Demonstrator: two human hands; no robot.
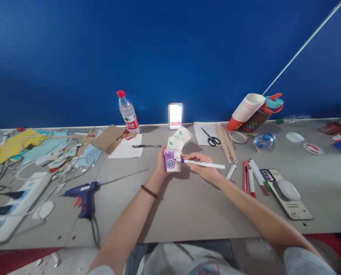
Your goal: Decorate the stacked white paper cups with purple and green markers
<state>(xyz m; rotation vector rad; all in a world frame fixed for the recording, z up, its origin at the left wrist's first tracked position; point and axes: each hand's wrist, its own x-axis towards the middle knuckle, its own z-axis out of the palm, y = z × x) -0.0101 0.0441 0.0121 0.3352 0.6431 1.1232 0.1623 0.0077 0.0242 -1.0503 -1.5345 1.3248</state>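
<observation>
My left hand (160,163) is closed around the left side of some joined paper cups (174,144), white with green prints. The lowest cup is partly coloured purple, with scalloped purple arcs along its upper edge and a ringed green print on its side. The top cup tilts to the right. In my right hand (200,165) is a white marker (206,164), its purple tip at the lowest cup's coloured side. Whether the tip touches the paper is too small to tell. Behind the cups stands a bright phone screen (176,115), blurred out.
A glue gun (86,194), power strip (18,206) and tangled cables lie left. A water bottle (128,112) stands behind. Scissors (210,137), wooden sticks (225,143), stacked paper cups (246,110), markers (258,175), a box cutter (246,177) and a phone (286,194) are right.
</observation>
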